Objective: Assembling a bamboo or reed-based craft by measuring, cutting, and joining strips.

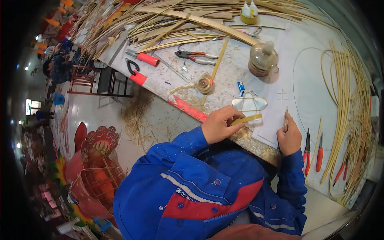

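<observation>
My left hand (222,125) is closed, its thumb and fingers pinching a short, flat yellowish bamboo strip (254,118) over the table's near edge. Just beyond that strip lies a white oval piece (249,105) with a thin bent strip across it. A blue lighter (241,89) is beside the oval. On the white paper to the right, my right hand (289,135) is closed in a pinch, with something thin at its fingertips that is too small to name. Pencil lines (282,95), crossed like a grid, are drawn on the paper ahead of it.
A glass jar with a rounded cap (263,61), pliers (196,57), a red-handled knife (147,59) and a tape roll (205,84) lie farther back. Bamboo strips (192,18) cover the far side. Red-handled pliers (307,154) and coiled strips (340,88) are right.
</observation>
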Demonstrator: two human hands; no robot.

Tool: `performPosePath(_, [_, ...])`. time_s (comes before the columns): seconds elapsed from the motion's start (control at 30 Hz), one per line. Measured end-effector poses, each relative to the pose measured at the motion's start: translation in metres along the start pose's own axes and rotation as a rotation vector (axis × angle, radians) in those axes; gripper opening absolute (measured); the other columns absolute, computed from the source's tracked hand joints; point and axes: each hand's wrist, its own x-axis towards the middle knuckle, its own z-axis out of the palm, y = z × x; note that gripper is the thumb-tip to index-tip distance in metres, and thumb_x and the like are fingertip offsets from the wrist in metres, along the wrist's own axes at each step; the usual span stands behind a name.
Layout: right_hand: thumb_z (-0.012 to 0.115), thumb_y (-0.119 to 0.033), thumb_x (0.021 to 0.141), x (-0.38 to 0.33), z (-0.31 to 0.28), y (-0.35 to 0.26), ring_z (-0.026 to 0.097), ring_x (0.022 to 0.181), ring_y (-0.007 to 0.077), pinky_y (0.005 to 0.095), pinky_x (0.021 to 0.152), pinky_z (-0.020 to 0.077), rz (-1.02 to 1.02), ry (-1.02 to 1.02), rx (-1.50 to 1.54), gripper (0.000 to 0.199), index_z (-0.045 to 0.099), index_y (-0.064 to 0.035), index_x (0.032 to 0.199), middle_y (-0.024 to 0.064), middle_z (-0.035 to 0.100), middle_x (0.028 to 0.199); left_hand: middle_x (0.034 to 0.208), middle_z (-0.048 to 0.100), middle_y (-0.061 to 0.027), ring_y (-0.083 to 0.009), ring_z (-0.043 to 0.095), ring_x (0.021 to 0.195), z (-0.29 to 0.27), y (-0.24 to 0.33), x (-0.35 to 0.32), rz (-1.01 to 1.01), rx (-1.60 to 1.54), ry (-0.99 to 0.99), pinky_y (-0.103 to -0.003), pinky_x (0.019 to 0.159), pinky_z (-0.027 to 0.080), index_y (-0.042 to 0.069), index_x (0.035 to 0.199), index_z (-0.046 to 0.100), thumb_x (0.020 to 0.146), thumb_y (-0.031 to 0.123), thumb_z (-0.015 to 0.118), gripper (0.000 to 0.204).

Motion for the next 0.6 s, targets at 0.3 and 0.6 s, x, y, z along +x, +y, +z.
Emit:
performPosePath(0.3, [0.066, -0.003, 0.086, -0.016, -0.008, 0.032, 0.06, 0.069, 0.0251, 0.0391, 0.066, 0.0514, 0.113, 0.168, -0.027, 0.05, 0.064, -0.0039, 0.136, 0.0091, 0.061, 0.084, 0.093, 0.066, -0.008, -0.0248, 0.07, 0.077, 0.014, -0.004, 0.02, 0.395, 0.271, -0.068, -0.037, 0.064, 0.055, 0.012, 0.111, 0.074, 0.093, 0.021, 0.076, 0.02])
performPosePath(0.6, [0.069, -0.005, 0.088, -0.023, -0.013, 0.026, 0.062, 0.078, 0.0285, 0.0406, 0.071, 0.0529, 0.108, 0.126, -0.022, 0.046, 0.063, -0.0016, 0.134, 0.0116, 0.061, 0.093, 0.092, 0.063, -0.0053, -0.0257, 0.066, 0.086, 0.058, -0.01, 0.028, 0.522, 0.487, -0.129, -0.038, 0.074, 0.055, 0.013, 0.111, 0.07, 0.081, 0.013, 0.073, 0.03])
